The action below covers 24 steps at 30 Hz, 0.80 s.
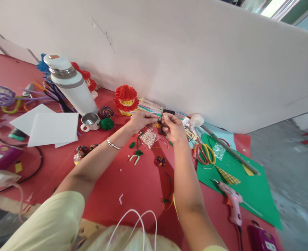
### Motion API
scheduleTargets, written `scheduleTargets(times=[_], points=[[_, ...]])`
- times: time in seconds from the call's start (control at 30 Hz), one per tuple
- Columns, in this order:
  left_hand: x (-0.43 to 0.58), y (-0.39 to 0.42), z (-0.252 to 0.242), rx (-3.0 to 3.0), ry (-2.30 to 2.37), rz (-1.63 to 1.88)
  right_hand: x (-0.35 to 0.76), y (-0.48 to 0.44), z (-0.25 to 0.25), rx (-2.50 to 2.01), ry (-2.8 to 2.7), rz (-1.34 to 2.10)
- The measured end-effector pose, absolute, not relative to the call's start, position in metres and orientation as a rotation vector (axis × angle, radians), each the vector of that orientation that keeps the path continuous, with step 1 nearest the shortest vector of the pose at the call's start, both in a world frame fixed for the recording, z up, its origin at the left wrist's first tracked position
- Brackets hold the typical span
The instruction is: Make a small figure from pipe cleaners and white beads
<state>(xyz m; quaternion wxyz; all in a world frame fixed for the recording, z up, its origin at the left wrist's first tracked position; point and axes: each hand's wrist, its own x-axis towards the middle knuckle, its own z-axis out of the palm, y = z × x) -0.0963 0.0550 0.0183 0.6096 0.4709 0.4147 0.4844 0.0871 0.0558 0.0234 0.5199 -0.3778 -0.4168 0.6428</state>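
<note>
My left hand [143,120] and my right hand [174,128] meet over the table, fingers pinched almost together. Between the fingertips is something small, with a bit of green showing; its kind is too small to tell. Below them lies a clear bag of pearl-like beads [149,138]. A small multicoloured yarn ball [160,161] rests nearer me. Left of the beads are dark green yarn pieces [138,152] and a short pale bent strip [135,159]. Partly hidden behind my right hand is a black object [169,112].
A white bottle [74,89], a steel-lined cup [90,122] and white sheets [53,129] stand or lie left. A red-topped craft piece [126,99] is by the wall. To the right are scissors [206,153] and a pink glue gun [233,205] on green sheet [261,195].
</note>
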Motion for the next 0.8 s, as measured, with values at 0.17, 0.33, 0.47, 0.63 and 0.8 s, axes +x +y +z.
scheduleTargets(times=[0.17,0.33,0.47,0.63,0.8], points=[[-0.096,0.0499,0.026,1.16,0.959,1.103,0.0881,0.055,0.023,-0.933,-0.94,1.622],[-0.0977,0.047,0.0271,1.244,0.935,1.07,0.0854,0.0541,0.0208,-0.89,-0.894,1.727],[-0.0982,0.0447,0.0296,1.247,0.922,1.071,0.0821,0.0539,0.0198,-0.883,-0.877,1.75],[-0.0991,0.0451,0.029,1.283,0.95,1.064,0.0804,0.0531,0.0209,-0.918,-0.913,1.723],[-0.0993,0.0458,0.0267,1.279,0.927,1.071,0.0786,0.0521,0.0213,-0.923,-0.92,1.7]])
